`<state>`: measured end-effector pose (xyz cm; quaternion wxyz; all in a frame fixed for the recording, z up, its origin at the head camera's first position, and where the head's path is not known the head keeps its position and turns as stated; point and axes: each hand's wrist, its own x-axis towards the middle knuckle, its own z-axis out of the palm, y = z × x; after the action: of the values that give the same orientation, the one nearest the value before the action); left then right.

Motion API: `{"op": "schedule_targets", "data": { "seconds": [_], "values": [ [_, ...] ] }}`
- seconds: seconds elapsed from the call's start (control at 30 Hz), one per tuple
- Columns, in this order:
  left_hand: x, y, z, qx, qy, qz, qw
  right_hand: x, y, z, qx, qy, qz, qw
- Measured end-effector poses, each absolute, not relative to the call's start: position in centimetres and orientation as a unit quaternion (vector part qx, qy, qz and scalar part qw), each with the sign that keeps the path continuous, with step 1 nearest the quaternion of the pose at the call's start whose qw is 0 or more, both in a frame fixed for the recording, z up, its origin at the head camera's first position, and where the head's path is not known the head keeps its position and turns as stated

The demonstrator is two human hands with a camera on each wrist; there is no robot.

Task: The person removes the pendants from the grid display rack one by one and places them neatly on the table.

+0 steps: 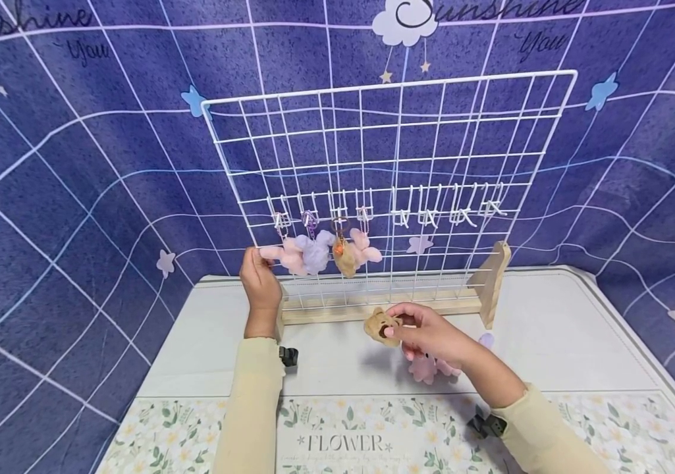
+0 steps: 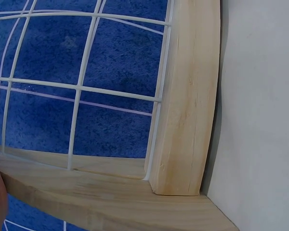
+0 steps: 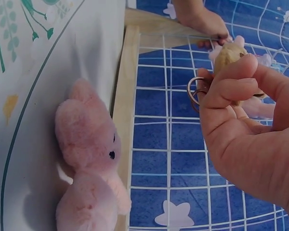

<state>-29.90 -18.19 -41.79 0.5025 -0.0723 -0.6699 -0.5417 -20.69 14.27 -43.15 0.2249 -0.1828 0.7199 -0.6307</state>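
My left hand (image 1: 260,289) grips the left side of the white wire grid rack (image 1: 378,141), at its wooden end piece (image 2: 101,202). In front of the rack, my right hand (image 1: 434,336) pinches a small tan plush keychain (image 1: 375,325) between thumb and fingers. Its metal ring (image 3: 192,94) sticks out beside the fingers in the right wrist view. Below that hand a pink plush toy (image 3: 86,139) lies on the table, partly hidden in the head view. Pink, lilac (image 1: 315,253) and tan (image 1: 346,259) plush keychains hang from hooks on the rack's left half.
Several white hooks (image 1: 461,214) without keychains stick out on the grid's right half. A wooden foot (image 1: 491,283) supports the right end. The lilac tip (image 1: 486,340) of another object shows behind my right wrist. A flowered mat (image 1: 177,428) covers the table's front.
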Motion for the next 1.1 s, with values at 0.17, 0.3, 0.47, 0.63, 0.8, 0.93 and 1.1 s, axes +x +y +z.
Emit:
{"op": "schedule_targets", "data": {
  "seconds": [0.17, 0.3, 0.47, 0.63, 0.8, 0.93, 1.1],
  "values": [
    [-29.85, -18.24, -41.77, -0.076, -0.667, -0.553, 0.494, -20.66, 14.27, -43.22, -0.191, 0.722, -0.625, 0.227],
    [-29.72, -18.24, -41.72, -0.080, -0.665, -0.560, 0.488, -20.68, 14.29, -43.28, -0.189, 0.729, -0.621, 0.220],
    [-29.56, -18.20, -41.62, -0.087, -0.662, -0.568, 0.481, -20.66, 14.27, -43.38, -0.185, 0.740, -0.613, 0.206],
    [-29.59, -18.32, -41.63, -0.091, -0.660, -0.570, 0.482, -20.82, 14.27, -43.55, -0.190, 0.749, -0.603, 0.197],
    [-29.65, -18.43, -41.72, -0.092, -0.658, -0.569, 0.484, -20.92, 14.25, -43.80, -0.193, 0.754, -0.596, 0.199],
    [-29.60, -18.38, -41.62, -0.098, -0.655, -0.572, 0.483, -20.84, 14.29, -43.89, -0.198, 0.756, -0.590, 0.201],
    [-29.62, -18.33, -41.61, -0.102, -0.655, -0.576, 0.479, -20.78, 14.38, -43.94, -0.203, 0.760, -0.585, 0.197]
  ]
}}
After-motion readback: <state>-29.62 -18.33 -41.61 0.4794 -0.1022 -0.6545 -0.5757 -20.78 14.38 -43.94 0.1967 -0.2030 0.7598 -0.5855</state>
